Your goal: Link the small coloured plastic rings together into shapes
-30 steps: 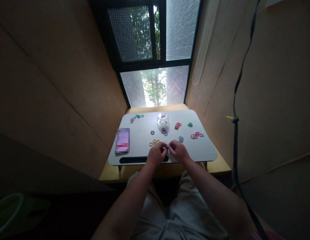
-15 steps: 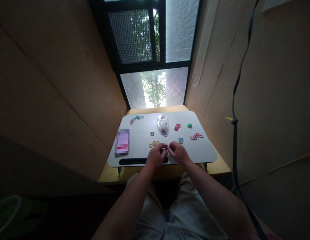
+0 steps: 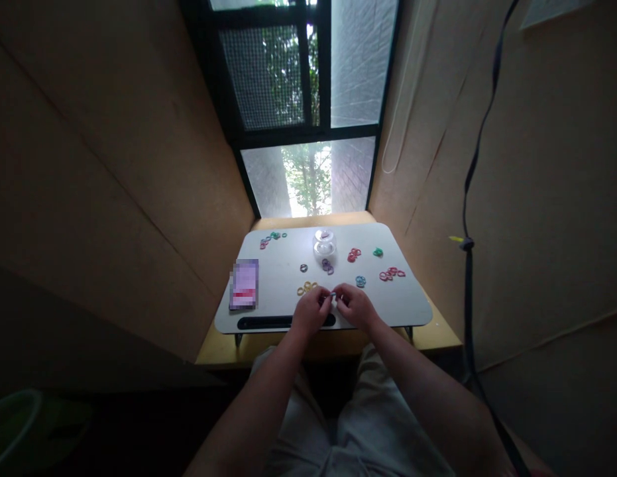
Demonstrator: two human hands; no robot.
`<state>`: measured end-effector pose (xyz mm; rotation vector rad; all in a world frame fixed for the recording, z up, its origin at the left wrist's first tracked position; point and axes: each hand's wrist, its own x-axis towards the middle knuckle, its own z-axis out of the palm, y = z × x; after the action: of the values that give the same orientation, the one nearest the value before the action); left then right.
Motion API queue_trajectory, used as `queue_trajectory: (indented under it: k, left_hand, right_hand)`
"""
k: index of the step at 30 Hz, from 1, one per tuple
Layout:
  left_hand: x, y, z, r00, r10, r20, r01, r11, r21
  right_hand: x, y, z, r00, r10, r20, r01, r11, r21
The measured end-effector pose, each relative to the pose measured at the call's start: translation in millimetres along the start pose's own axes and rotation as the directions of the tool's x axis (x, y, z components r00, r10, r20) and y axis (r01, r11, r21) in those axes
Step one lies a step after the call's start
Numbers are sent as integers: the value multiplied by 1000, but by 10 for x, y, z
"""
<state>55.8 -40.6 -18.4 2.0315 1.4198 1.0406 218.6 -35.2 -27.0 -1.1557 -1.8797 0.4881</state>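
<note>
My left hand (image 3: 311,309) and my right hand (image 3: 355,306) meet low over the white table, fingertips almost touching. Between them they pinch a small light-blue hair tie (image 3: 333,295), mostly hidden by the fingers. Just beyond my left hand lie several yellow hair ties (image 3: 307,288). A blue bunch (image 3: 360,281) rests right behind my right hand. Farther off are purple ties (image 3: 327,266) and a dark one (image 3: 303,267).
A clear round jar (image 3: 325,245) stands at the back middle. Red ties (image 3: 392,273), a second red bunch (image 3: 354,254) and green ones (image 3: 378,252) lie right. Mixed ties (image 3: 268,240) sit back left, above a blurred phone-like object (image 3: 244,285). The white folding table (image 3: 278,265) has a black slot (image 3: 263,322) along its front.
Both hands stay in nearly the same place, with the fingertips shifting slightly around the light-blue hair tie. The view has tilted a little; the things on the table lie as before.
</note>
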Motion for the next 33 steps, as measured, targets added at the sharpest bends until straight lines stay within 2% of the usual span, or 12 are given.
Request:
queue_trajectory:
  k: [5,21,33]
  left_hand:
    - [6,-18,12,999,-32,-23,32,999,4]
    - [-12,29,-9,999,-48,10,47,995,83]
    - [-21,70,-49,999,-12,50,12,1000,14]
  right_hand:
    - [-5,20,2,1000,13,11,-14,998,60]
    - [5,-19,-19,999,-11,34,13,999,-44]
    - [9,-26,3,999,52,0,-52,996,-73]
